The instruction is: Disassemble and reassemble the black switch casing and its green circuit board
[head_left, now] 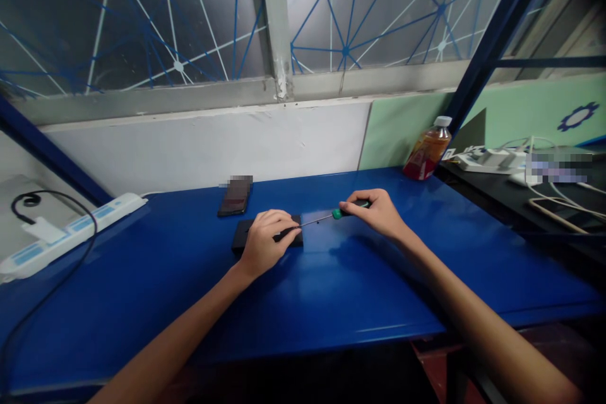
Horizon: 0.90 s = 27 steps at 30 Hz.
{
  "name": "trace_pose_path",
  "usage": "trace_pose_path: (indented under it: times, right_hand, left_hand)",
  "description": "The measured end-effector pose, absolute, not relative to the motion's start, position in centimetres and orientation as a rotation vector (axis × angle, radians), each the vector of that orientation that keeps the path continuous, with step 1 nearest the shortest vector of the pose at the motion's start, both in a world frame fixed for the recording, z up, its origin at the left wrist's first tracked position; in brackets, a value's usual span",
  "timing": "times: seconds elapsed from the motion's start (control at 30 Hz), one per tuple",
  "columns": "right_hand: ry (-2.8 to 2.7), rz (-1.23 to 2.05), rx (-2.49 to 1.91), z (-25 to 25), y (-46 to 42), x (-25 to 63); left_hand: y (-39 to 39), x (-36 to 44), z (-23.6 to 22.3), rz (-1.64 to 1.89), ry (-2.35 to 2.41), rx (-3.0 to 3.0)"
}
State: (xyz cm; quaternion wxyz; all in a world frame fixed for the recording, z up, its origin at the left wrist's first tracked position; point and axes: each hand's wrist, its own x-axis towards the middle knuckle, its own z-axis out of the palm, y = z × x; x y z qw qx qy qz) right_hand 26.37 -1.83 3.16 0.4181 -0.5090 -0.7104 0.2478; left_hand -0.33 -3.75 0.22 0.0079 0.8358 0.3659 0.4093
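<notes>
I am watching a person's two bare forearms reaching in over a blue table (189, 309), nearer than a flat black box (241, 235), which is lying near the middle of the tabletop; the left hand (266, 237) is resting over the box, its fingers bending across the top; its thumb and forefinger are coming close together at the box's right end, though I cannot tell whether they are pinching anything.

To the right of the box, the right hand (379, 211) is gripping a screwdriver (336, 213), thumb and fingers clamping on its dark and green handle; the thin metal shaft is pointing leftward to the box's right end, its tip showing too small for me to tell what it is touching.

Just beyond the box, a dark phone (234, 197) is lying flat; well to the box's left, a white power strip (113, 209) is stretching along the table, a black cable (96, 227) curving from its plug; far right of the box and farther back, a bottle (427, 151) with a white cap is standing; behind everything, patterned windows (213, 19) are rising above a pale wall (237, 139).
</notes>
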Motion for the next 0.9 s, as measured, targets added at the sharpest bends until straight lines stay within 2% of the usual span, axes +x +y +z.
trace_pose_path:
  times: [0.7, 0.9]
  right_hand:
    - [-1.822, 0.508, -1.305, 3.45, -2.35, 26.37]
    - [-1.777, 0.590, -1.282, 3.61, -2.25, 26.50]
  left_hand:
    - [-3.76, 0.00, 0.38, 1.229, 1.070, 2.640]
    - [-3.86, 0.17, 0.46, 1.259, 1.070, 2.608]
